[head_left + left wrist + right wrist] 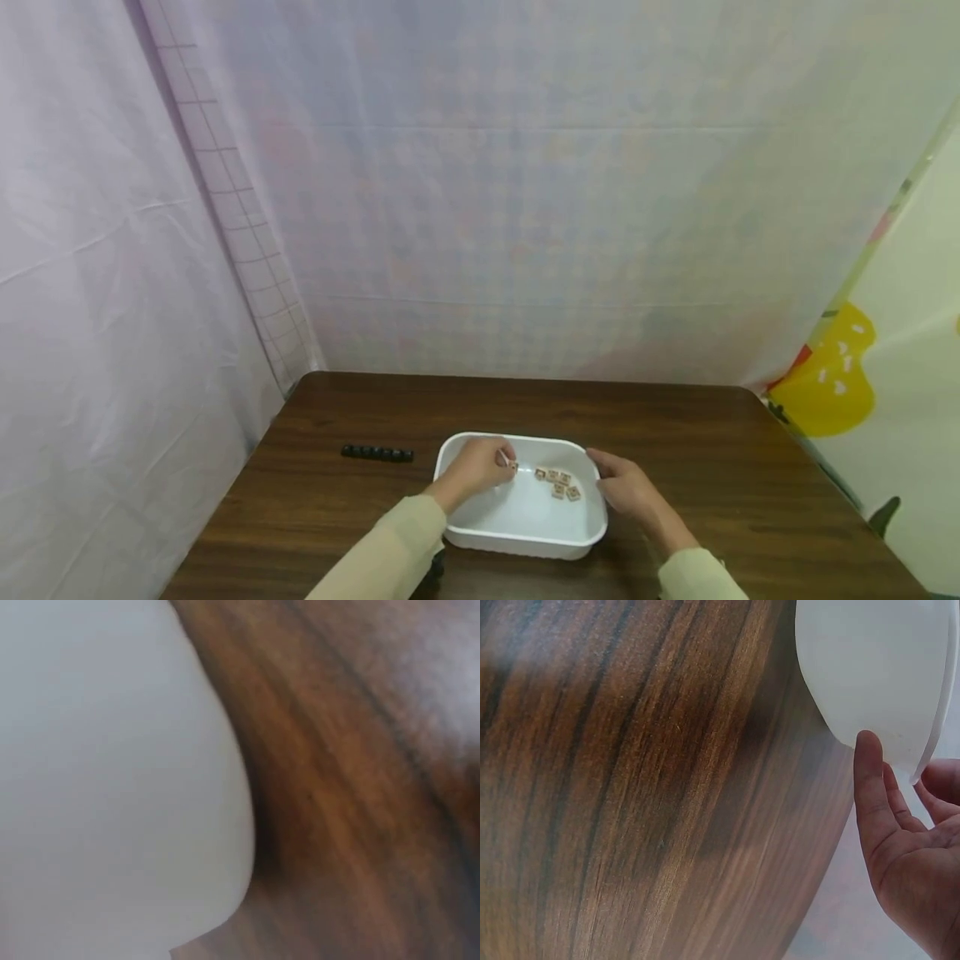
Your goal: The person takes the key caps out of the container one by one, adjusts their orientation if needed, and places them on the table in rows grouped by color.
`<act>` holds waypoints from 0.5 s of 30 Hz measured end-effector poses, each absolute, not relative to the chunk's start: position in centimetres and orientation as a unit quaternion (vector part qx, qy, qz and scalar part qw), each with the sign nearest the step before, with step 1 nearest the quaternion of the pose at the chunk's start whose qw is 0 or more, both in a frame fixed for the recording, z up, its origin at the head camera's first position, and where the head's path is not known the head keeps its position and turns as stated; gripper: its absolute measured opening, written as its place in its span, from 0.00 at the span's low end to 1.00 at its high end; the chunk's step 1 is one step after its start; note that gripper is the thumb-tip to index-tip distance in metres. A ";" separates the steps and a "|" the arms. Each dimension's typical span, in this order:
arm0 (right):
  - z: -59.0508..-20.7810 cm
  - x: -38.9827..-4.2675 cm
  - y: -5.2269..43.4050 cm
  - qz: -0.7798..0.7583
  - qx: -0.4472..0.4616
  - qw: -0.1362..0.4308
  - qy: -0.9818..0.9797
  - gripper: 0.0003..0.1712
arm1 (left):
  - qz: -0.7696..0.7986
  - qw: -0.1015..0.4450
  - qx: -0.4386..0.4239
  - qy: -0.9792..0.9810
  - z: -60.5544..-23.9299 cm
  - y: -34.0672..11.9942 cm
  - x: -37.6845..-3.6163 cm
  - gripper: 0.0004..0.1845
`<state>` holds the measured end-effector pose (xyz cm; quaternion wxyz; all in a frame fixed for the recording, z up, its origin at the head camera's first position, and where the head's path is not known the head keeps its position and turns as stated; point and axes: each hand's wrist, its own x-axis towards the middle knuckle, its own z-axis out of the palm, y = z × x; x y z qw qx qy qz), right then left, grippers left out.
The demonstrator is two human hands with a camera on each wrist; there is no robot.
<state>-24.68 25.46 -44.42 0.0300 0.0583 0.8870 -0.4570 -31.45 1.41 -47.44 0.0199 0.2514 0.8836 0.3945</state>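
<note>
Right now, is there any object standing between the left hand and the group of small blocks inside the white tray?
Apart from one block at the left hand, nothing visible stands between this hand and the grouped blocks: only bare white tray. The right hand holds the tray beyond them.

I'm looking in on what seems a makeshift, curtained-off corner: pale sheets (pixel 517 208) hang behind and left of a wood-grain table (pixel 690 442), a yellow-printed cloth (pixel 832 379) at right.
</note>
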 end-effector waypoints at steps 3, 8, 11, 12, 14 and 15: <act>-44.3 -24.7 25.3 -0.459 0.058 0.033 0.886 0.36 | 0.407 0.020 0.243 0.880 -46.7 0.9 -31.4 0.07; -44.2 -24.8 25.3 -0.455 0.056 0.033 0.888 0.37 | 0.432 0.035 0.228 0.872 -45.9 0.1 -31.3 0.04; -44.2 -24.8 25.4 -0.450 0.056 0.034 0.891 0.36 | 0.444 0.037 0.224 0.866 -45.8 -0.5 -31.2 0.04; -44.2 -24.8 25.4 -0.448 0.055 0.035 0.891 0.36 | 0.449 0.037 0.224 0.864 -45.7 -0.7 -31.1 0.04; -44.2 -24.8 25.4 -0.446 0.057 0.038 0.893 0.36 | 0.460 0.038 0.225 0.858 -45.7 -1.2 -30.8 0.05; -44.2 -24.7 25.4 -0.446 0.059 0.039 0.892 0.36 | 0.464 0.038 0.225 0.856 -45.6 -1.5 -30.7 0.06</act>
